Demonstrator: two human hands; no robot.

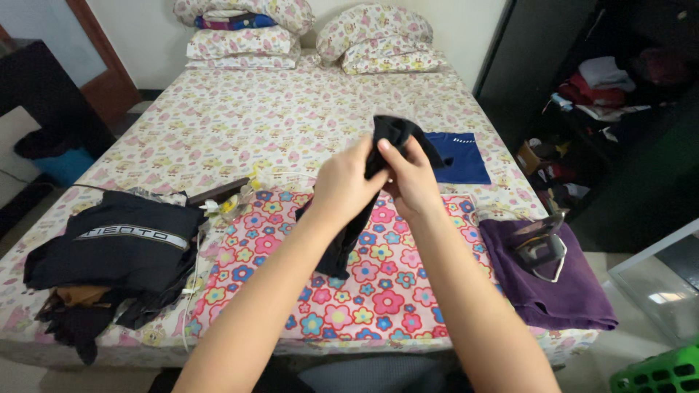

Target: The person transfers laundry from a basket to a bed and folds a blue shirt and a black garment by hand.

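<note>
Both hands, left hand (348, 183) and right hand (412, 180), pinch limp black cloth (368, 189) above flowered mat (378, 291).

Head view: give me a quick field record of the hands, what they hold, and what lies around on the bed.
left hand: gripping the dark garment near its top
right hand: pinching the same garment beside the left hand
dark garment: held up, hanging over the flowered cloth
iron: resting on the purple towel, right side
blue folded garment: flat on the bed behind the hands
pile of dark clothes: left side of bed
pillows: at the head of the bed
</note>
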